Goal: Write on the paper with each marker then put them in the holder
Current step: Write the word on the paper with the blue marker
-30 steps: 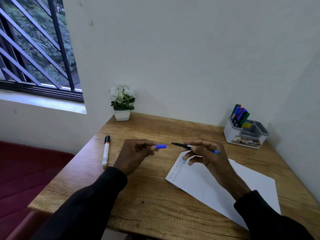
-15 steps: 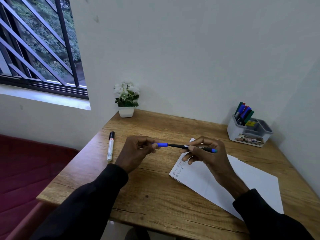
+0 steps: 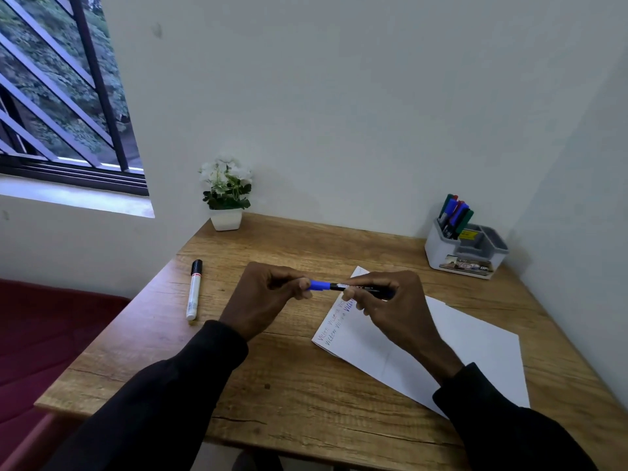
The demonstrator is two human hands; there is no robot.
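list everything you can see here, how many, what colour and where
blue marker: 1, black barrel, blue cap, held level between both hands
white marker: 1, white, black cap, lying on the table's left side
markers in holder: several, green, blue and red, standing in a rear compartment; count unclear
holder: 1, white and grey, table's far right corner
paper: 1, white, handwriting at its left end, on the table's right side
potted plant: 1, white flowers, white pot, table's far left corner
table: 1, brown wood
window: 1, dark bars, upper left
seat: 1, dark red, left of table
left hand: pinches the cap end
right hand: grips the barrel
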